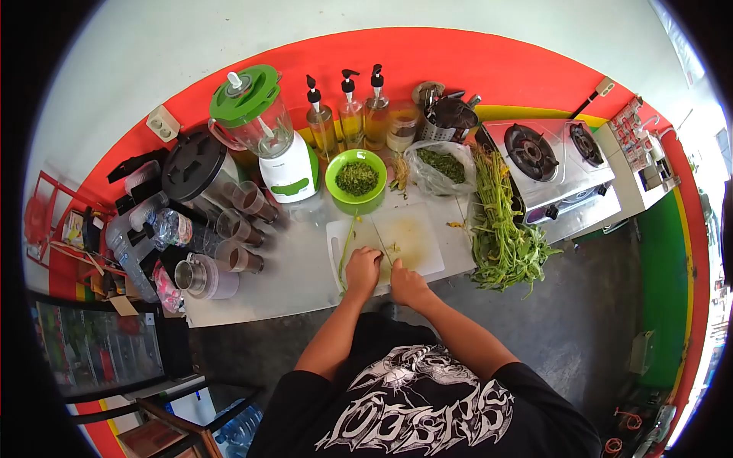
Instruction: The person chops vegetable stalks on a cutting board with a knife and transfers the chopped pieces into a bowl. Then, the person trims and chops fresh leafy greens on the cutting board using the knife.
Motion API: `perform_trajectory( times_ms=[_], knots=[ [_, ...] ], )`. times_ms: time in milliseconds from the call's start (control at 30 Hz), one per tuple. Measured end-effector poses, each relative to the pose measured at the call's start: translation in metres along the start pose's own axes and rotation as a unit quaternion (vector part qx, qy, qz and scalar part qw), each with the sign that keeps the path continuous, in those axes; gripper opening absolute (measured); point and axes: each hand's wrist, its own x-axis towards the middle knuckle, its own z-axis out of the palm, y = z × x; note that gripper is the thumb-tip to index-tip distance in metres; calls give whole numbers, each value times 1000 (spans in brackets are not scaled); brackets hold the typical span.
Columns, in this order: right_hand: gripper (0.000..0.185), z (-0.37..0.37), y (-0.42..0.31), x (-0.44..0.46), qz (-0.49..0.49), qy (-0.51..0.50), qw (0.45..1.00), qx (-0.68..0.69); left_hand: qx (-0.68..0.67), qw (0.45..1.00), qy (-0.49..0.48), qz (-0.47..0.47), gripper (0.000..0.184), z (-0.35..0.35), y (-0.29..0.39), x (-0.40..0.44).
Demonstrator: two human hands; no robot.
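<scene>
A white cutting board point(427, 248) lies at the table's front edge, stained yellowish in the middle. My right hand point(409, 284) is closed round a knife point(382, 238), its thin blade pointing away from me across the board. Just left of it, my left hand point(363, 269) rests on the board with curled fingers; what they hold is hidden. A long green stem point(348, 246) lies along the board's left side, beside my left hand. Small cut bits point(394, 249) sit right of the blade. Behind the board stands a green bowl point(359, 204) with chopped greens point(356, 179).
Leafy stalks point(500, 229) hang over the front edge at right, beside a gas stove point(561, 164). A plastic bag point(443, 164) of greens, pump bottles point(351, 114) and a blender point(282, 156) stand behind. Tumblers point(243, 256) and a flask point(205, 276) are at left.
</scene>
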Motion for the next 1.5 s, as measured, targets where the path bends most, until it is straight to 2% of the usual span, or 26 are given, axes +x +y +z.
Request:
perform_trajectory(
  times_ms=[67,133,267,367,433,467,567,633,700,800,900,1000,1100,1167,1400,1500],
  knots=[
    [43,3,-2,-9,8,-5,1000,-7,6,1000,-2,10,13,2,0,3],
    [42,6,-2,-17,18,-17,1000,-15,-17,999,36,29,12,5,-2,0],
    [41,4,-2,-10,13,-14,1000,-9,-30,999,22,26,12,2,-3,4],
    [42,-3,0,-13,9,-31,999,0,-23,1000,-11,7,13,3,-7,8],
    [44,-10,-3,-22,12,-40,999,8,-52,995,-68,-58,13,-1,-6,14],
    [42,-9,-6,-31,15,-48,999,6,-51,995,-72,-55,13,-4,-4,15],
    [38,2,-12,-30,22,-44,999,15,-44,996,-62,-43,13,-8,-1,11],
    [36,8,-12,-14,25,-29,999,25,-7,1000,1,30,13,-5,-2,5],
    [38,6,-11,-1,-3,7,1000,12,-16,999,8,46,13,-4,-6,1],
    [38,-6,-8,-2,3,-19,1000,21,-43,996,22,81,13,-3,-11,-4],
    [46,-1,-14,-21,20,-43,999,18,-66,995,28,75,12,-3,-16,-2],
    [46,7,-15,-13,22,-37,999,16,-61,997,13,45,13,-2,-17,2],
    [50,0,-13,3,17,-37,999,20,-45,999,-23,6,15,-6,-14,11],
    [51,-14,-17,-7,13,-54,998,28,-92,994,-49,-38,11,-2,-19,13],
    [44,5,-14,-13,21,-41,999,1,-98,994,-33,-38,12,-1,-19,12],
    [44,-2,-13,5,12,-35,999,11,-46,999,11,12,12,-1,-16,1]
  ],
)
